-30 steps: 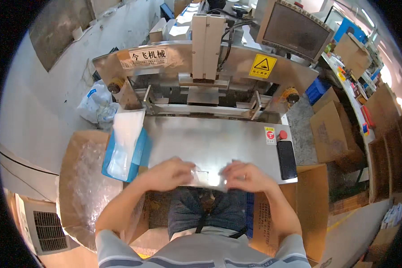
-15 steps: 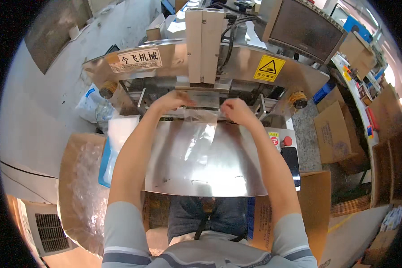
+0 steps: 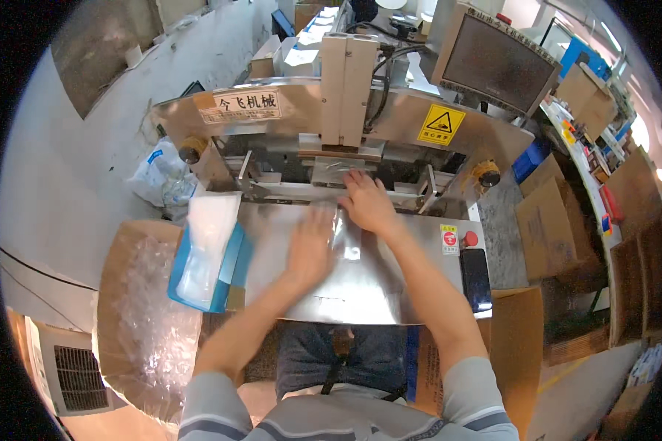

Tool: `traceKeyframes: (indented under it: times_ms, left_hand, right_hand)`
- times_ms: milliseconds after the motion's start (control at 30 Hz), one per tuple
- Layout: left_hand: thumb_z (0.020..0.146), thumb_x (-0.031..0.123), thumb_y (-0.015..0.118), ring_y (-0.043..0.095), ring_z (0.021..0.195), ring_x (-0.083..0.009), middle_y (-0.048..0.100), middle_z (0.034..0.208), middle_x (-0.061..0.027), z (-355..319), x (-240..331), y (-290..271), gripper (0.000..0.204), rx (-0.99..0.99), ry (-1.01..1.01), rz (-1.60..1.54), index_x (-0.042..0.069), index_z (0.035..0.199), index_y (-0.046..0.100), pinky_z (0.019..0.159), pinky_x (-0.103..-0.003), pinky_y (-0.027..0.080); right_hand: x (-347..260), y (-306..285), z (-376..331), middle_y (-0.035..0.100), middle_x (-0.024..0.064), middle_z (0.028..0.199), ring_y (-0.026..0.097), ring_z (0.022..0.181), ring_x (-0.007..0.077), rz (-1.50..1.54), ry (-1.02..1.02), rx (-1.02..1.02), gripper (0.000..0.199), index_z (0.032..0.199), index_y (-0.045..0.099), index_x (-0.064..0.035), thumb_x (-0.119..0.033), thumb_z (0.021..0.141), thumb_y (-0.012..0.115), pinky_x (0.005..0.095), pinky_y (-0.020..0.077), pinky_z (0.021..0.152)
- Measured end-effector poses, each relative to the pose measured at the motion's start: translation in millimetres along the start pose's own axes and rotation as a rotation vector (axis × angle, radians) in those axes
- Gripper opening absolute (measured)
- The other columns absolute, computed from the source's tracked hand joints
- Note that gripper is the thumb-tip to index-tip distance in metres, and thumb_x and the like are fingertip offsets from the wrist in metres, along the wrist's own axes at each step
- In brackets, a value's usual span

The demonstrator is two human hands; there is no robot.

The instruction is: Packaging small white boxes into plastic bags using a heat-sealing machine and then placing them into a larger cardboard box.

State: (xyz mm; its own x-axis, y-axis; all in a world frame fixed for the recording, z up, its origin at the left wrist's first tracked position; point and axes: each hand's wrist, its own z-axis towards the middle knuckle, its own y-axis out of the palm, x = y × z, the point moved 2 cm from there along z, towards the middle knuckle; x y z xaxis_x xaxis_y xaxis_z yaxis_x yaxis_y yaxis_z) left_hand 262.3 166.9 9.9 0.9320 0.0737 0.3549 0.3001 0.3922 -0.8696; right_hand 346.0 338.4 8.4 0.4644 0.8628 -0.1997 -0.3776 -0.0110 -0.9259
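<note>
a thin, clear plastic bag [image 3: 342, 231] lies on the steel table [image 3: 360, 294] under the right hand [image 3: 368, 206], fingers flat; left hand [image 3: 309, 246] rests open beside it (looks light, limp, slippery; best pinched at an edge).

The person wears a grey short-sleeved shirt with darker stripes at the sleeve hems, and blue jeans. Both forearms, the left hand [image 3: 310, 246] and the right hand [image 3: 368, 204] are bare.

Grey monitor [image 3: 498, 64], yellow warning sticker [image 3: 441, 125], red button [image 3: 470, 239], black phone [image 3: 476, 278], cardboard boxes [image 3: 551, 229].
</note>
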Motion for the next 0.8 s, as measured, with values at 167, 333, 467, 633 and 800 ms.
traceKeyframes:
  times_ms: [167, 333, 467, 633, 800]
  left_hand:
    - [0.092, 0.048, 0.065, 0.04, 0.14, -0.0452, 0.047, 0.146, -0.0285, -92, 28, 15, 0.069, 0.06, -0.02, 0.064, -0.002, 0.137, 0.053, 0.114, -0.063, 0.027]
    - [0.091, 0.046, 0.065, 0.04, 0.139, -0.0448, 0.047, 0.146, -0.0281, -99, 29, 15, 0.065, 0.123, -0.048, 0.067, -0.001, 0.135, 0.056, 0.114, -0.063, 0.026]
    - [0.091, 0.045, 0.066, 0.041, 0.139, -0.0444, 0.048, 0.144, -0.0274, -100, 31, 13, 0.064, 0.135, -0.051, 0.033, -0.001, 0.135, 0.055, 0.114, -0.063, 0.026]
    - [0.091, 0.045, 0.066, 0.04, 0.138, -0.0444, 0.048, 0.143, -0.0272, -102, 32, 11, 0.065, 0.139, -0.067, 0.036, -0.001, 0.136, 0.055, 0.114, -0.064, 0.025]
    - [0.091, 0.045, 0.065, 0.038, 0.139, -0.0449, 0.048, 0.143, -0.0272, -104, 31, 13, 0.066, 0.116, -0.102, 0.034, -0.002, 0.137, 0.054, 0.115, -0.065, 0.023]
  right_hand:
    - [-5, -11, 4, 0.049, 0.0197, 0.149, 0.043, 0.141, 0.0365, 0.03, -0.031, -0.06, 0.056, 0.139, 0.053, -0.0021, -0.035, 0.095, 0.062, 0.0567, 0.037, 0.111]
    - [-7, -7, 2, 0.049, 0.019, 0.149, 0.043, 0.141, 0.0369, 0.054, 0.024, -0.126, 0.057, 0.139, 0.053, -0.002, -0.038, 0.096, 0.062, 0.0586, 0.0384, 0.109]
    - [-1, -8, 10, 0.045, 0.0194, 0.153, 0.043, 0.14, 0.0368, 0.057, 0.002, -0.095, 0.059, 0.14, 0.051, -0.0013, -0.038, 0.096, 0.062, 0.059, 0.0384, 0.11]
    - [-6, -14, 9, 0.051, 0.0195, 0.147, 0.047, 0.137, 0.0365, 0.044, -0.024, -0.052, 0.058, 0.141, 0.051, -0.0025, -0.037, 0.096, 0.062, 0.0551, 0.0412, 0.108]
    - [-9, -26, 15, 0.06, 0.0211, 0.135, 0.057, 0.125, 0.0385, 0.022, 0.004, 0.007, 0.054, 0.138, 0.053, -0.0027, -0.035, 0.097, 0.061, 0.0542, 0.0449, 0.102]
